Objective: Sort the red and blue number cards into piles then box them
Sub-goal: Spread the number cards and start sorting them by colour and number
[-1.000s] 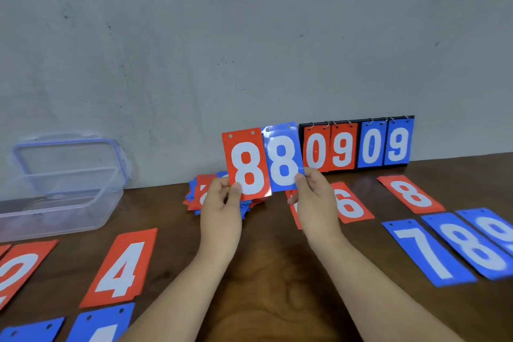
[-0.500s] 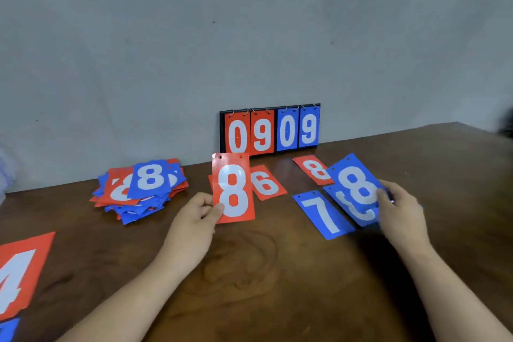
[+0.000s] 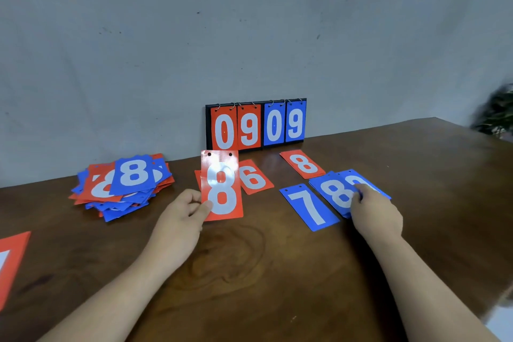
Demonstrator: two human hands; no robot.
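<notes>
My left hand pinches a red 8 card by its lower left edge and holds it upright above the table. My right hand rests on a blue 8 card that lies on other blue cards, a blue 9 card showing behind it. A blue 7 card lies just left of them. A red 6 card and a red 8 card lie flat further back. A mixed heap of red and blue cards sits at the left.
A black flip scoreboard reading 09 in red and 09 in blue leans against the grey wall. Part of a red card shows at the left edge. The wooden table's right edge runs near my right forearm.
The blue 8 card has come down from the air onto the blue cards at the right, with my right hand on it. The red 8 stays upright in my left hand.
</notes>
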